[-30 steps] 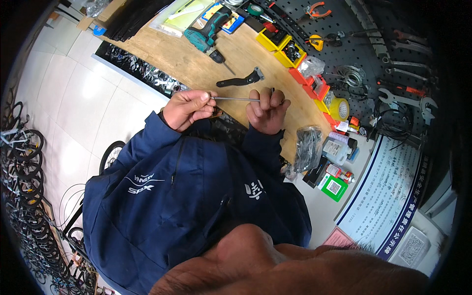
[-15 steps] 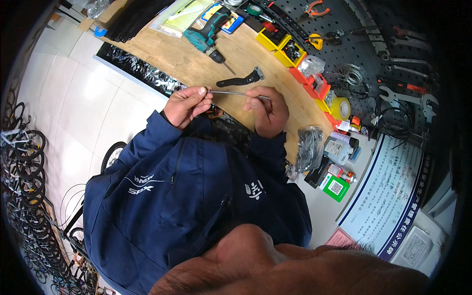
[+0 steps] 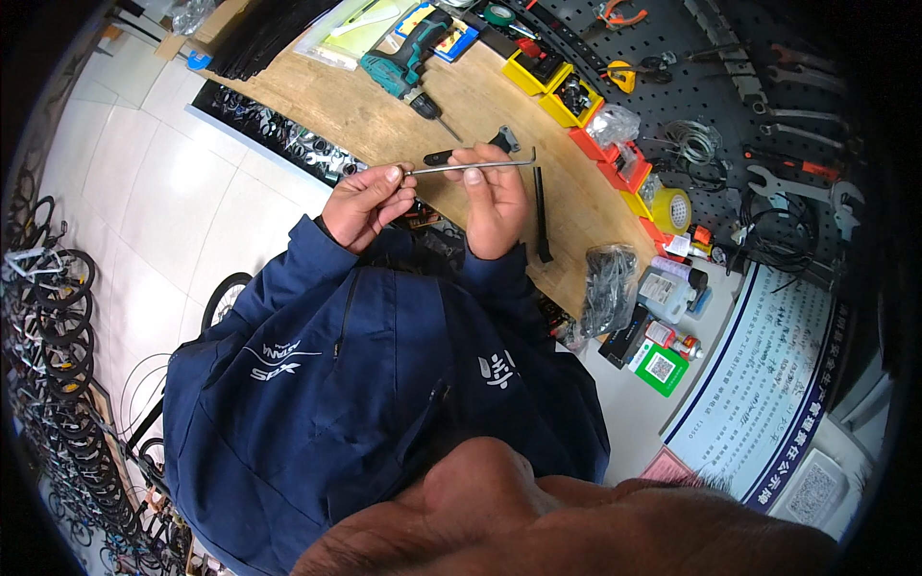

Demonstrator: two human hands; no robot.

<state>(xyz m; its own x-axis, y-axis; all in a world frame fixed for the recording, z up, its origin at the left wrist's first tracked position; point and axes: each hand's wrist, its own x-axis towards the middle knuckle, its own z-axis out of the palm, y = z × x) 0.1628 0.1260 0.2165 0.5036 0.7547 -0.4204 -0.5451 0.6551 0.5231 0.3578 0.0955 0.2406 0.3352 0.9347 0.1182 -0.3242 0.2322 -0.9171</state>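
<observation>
A long silver hex key (image 3: pixel 437 170) with a short bent end is held level above the front of the wooden bench (image 3: pixel 336 106). My left hand (image 3: pixel 370 204) pinches its left end between thumb and fingers; anything small at that tip is hard to make out. With the fingers of my right hand (image 3: pixel 495 206) stretched behind the shaft and the thumb in front, that hand grips it near the bend. Partly covered by my right fingers lies a black part with a metal clamp end (image 3: pixel 506 139). A narrow black strip (image 3: pixel 543 216) rests right of that hand.
A teal cordless drill (image 3: pixel 408 67) lies farther back. Yellow bins (image 3: pixel 573 99) and red bins (image 3: pixel 624 165) line the bench's far edge, below a pegboard with wrenches (image 3: pixel 797 182). Left of the bench is a drawer of metal parts (image 3: pixel 279 130). Bicycles (image 3: pixel 62 326) stand at far left.
My right hand has shifted left and its fingers have straightened, uncovering the bent end of the hex key and the narrow black strip. My left hand keeps its pinch almost in place.
</observation>
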